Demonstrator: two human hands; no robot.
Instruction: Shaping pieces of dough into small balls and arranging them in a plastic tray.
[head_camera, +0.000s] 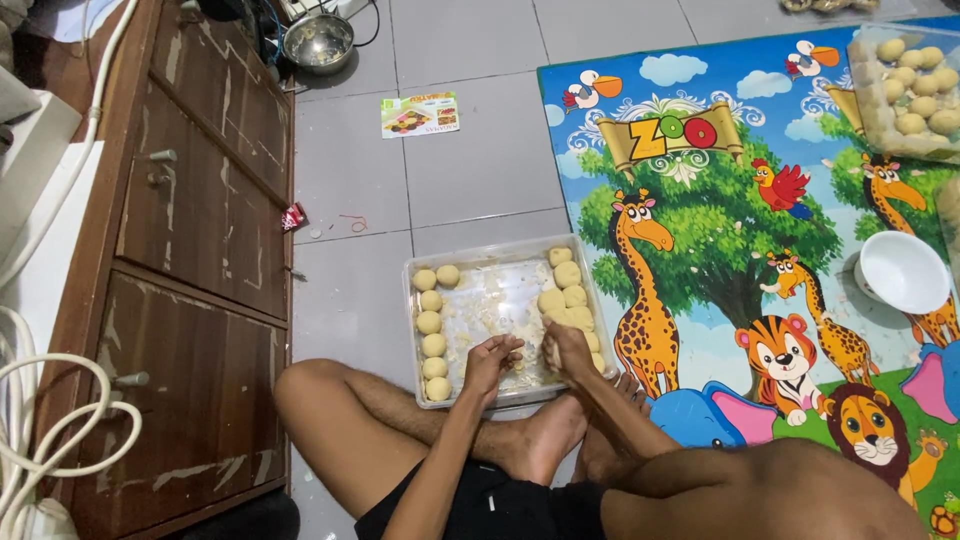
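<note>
One square clear tray (415, 300) sits on the tiled floor just in front of the seated person's crossed legs, holding dough balls (433, 345): six down its left side, one more beside the top of that column, and about seven clustered along the right side, the exact count there obscured. Both hands are inside the tray's near edge: the left hand (490, 362) is curled with fingers bent around dough, and the right hand (566, 350) is closed on a lump beside the right cluster. On the animal-print play mat (720, 230) stand one white bowl (904, 271) and one second tray of dough balls (915, 90); one steel bowl (318, 42) rests near the wooden cabinet (190, 250).
</note>
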